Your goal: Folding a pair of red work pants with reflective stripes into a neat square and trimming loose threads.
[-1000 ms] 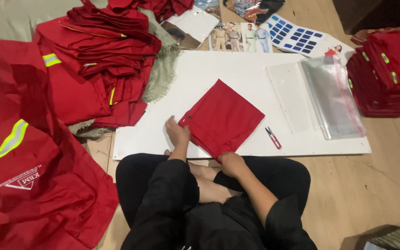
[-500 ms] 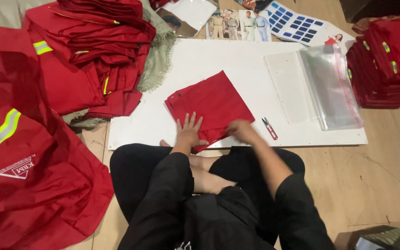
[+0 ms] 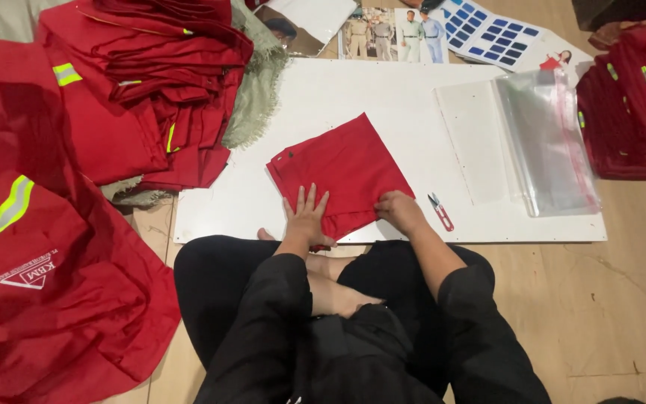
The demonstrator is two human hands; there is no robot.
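A folded red garment (image 3: 342, 168) lies as a tilted square on the white board (image 3: 383, 97) in front of me. My left hand (image 3: 307, 215) rests flat on its near edge with the fingers spread. My right hand (image 3: 398, 209) presses down on the garment's near right corner, fingers curled over the cloth. A small red thread snip (image 3: 440, 212) lies on the board just right of my right hand.
Loose red work clothes with reflective stripes (image 3: 114, 97) are heaped at the left and spill over the floor. A neat stack of folded red garments (image 3: 637, 112) stands at the right. Clear plastic bags (image 3: 540, 138) lie on the board's right part. Printed sheets (image 3: 443, 30) lie beyond.
My left hand has moved from beside the garment's left corner onto its near edge, lying flat. My right hand has shifted to the near right corner. The garment stays on the board.
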